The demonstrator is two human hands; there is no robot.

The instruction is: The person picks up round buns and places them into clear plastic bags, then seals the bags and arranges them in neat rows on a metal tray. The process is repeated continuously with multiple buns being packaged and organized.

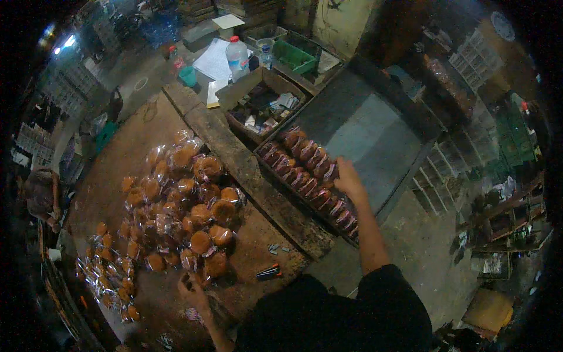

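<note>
My right hand (349,179) reaches into a large dark tray (374,132). Its fingers touch the near end of a row of wrapped buns (308,152); whether they grip the last one is hidden. A second, longer row of wrapped buns (303,182) stands along the tray's left side. Low on the wooden table (259,229), my left hand (193,290) is beside the front edge of a loose pile of round brown buns in clear wrappers (200,215). Its fingers are slightly apart, with nothing seen between them.
A smaller heap of wrapped pieces (110,273) lies at the table's left. Near its right edge lies a stapler-like tool (269,272). Behind stand a wooden box of small packets (264,108), a large plastic bottle (237,57) and a teal cup (188,76). Another person (42,193) is far left.
</note>
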